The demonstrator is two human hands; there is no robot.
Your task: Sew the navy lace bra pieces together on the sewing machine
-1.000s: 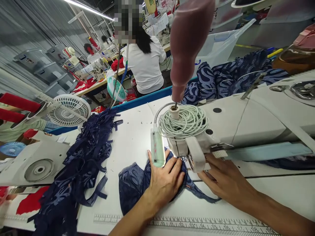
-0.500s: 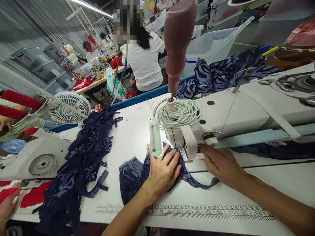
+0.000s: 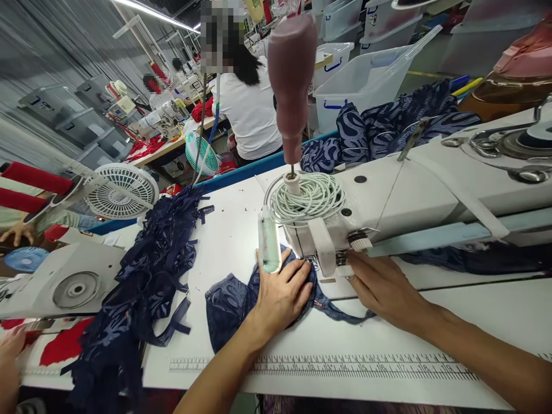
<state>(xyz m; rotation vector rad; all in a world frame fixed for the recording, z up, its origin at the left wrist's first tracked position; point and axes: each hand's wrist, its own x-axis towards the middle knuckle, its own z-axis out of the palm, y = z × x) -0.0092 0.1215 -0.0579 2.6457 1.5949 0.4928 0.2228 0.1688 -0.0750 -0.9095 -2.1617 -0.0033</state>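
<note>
My left hand (image 3: 282, 293) lies flat with fingers spread on a navy lace garment piece (image 3: 230, 307), pressing it to the white table beside the needle area. My right hand (image 3: 382, 286) rests flat on the garment's trailing edge under the head of the white sewing machine (image 3: 414, 195); its fingertips are partly hidden by the machine. A small lamp (image 3: 268, 244) on a flexible neck hangs just above my left fingers.
A long pile of navy lace pieces (image 3: 142, 287) lies at the left. More navy lace (image 3: 388, 126) is heaped behind the machine. A white fan (image 3: 123, 192), a printed ruler (image 3: 328, 368), clear bins (image 3: 366, 80) and a seated person in white (image 3: 250, 109) surround the table.
The garment and both hands have slid slightly left and away under the machine head. The view has shifted a little.
</note>
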